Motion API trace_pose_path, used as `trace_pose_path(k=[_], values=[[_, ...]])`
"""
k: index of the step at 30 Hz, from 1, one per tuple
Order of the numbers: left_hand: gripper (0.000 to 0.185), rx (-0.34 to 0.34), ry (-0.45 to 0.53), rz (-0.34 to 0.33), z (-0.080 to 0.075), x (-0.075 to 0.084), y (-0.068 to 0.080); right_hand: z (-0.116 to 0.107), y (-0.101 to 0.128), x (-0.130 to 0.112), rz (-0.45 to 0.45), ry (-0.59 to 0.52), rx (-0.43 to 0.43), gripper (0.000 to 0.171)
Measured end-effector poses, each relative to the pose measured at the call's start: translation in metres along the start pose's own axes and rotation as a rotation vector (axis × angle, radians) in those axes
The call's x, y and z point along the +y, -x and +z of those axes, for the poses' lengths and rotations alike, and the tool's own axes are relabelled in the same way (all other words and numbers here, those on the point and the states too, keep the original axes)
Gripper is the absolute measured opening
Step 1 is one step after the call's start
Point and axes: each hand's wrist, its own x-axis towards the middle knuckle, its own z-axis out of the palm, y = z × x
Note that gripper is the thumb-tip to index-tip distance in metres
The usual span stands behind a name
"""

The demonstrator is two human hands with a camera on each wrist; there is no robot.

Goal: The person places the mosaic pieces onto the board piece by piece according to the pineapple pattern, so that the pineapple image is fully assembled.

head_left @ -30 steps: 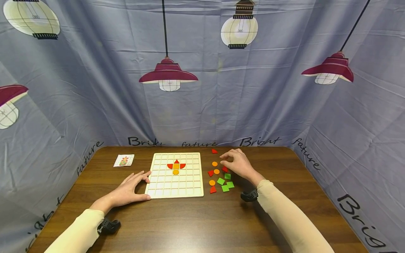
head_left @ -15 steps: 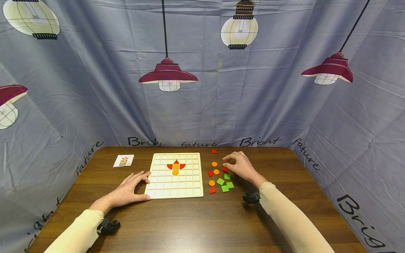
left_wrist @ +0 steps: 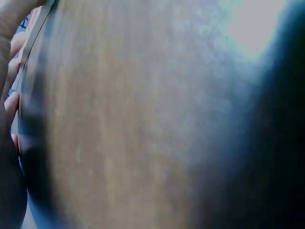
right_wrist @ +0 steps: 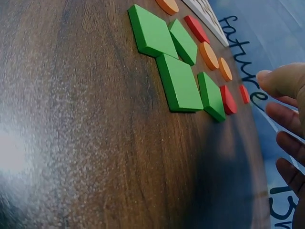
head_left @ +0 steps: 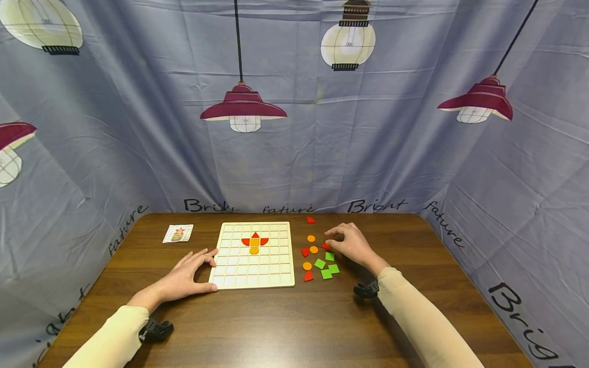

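My left hand (head_left: 186, 278) lies along the left side of a pale grid board (head_left: 253, 282), with the thumb at its near left corner and the fingers at its edge. On the board is a small figure: a red triangle (head_left: 255, 235), red quarter-round pieces (head_left: 264, 241), an orange square (head_left: 254, 242) and an orange disc (head_left: 254, 250). Over the loose pieces hovers my right hand (head_left: 354, 248), thumb and fingers apart and nothing held. A red piece (head_left: 326, 246) lies near its thumb. In the right wrist view, green squares (right_wrist: 178, 86) lie short of the fingertips (right_wrist: 267, 78).
Loose orange discs (head_left: 307, 266), red pieces (head_left: 308, 276) and green squares (head_left: 326, 274) lie right of the board. A picture card (head_left: 178, 233) sits at the back left of the wooden table (head_left: 257, 327). Behind hangs a printed curtain (head_left: 294, 168).
My right hand has drawn slightly right, away from the orange discs. The left hand stays at the board's edge, and the pieces have not moved.
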Motion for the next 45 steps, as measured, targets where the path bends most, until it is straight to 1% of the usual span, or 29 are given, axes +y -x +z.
trace_pose_path(k=[4, 17, 23, 31, 39, 45], values=[[0.050, 0.007, -0.005, 0.000, -0.001, 0.000, 0.000, 0.000, 0.000, 0.002, 0.003, 0.003, -0.004, 0.030], [0.050, -0.011, 0.000, -0.010, 0.000, 0.000, -0.001, 0.002, 0.004, 0.009, 0.019, 0.027, -0.015, 0.028], [0.049, -0.005, 0.001, -0.007, -0.001, 0.000, -0.002, 0.006, 0.003, 0.012, 0.019, 0.047, -0.014, 0.026], [0.049, -0.006, 0.002, -0.007, 0.001, 0.000, 0.000, 0.014, 0.004, 0.011, 0.047, 0.047, -0.046, 0.026], [0.051, -0.011, -0.005, -0.017, 0.002, -0.001, 0.000, 0.017, 0.003, 0.012, 0.039, 0.079, -0.033, 0.016], [0.051, -0.006, 0.002, -0.018, 0.001, -0.001, 0.001, 0.018, 0.002, 0.011, 0.054, 0.071, -0.030, 0.020]])
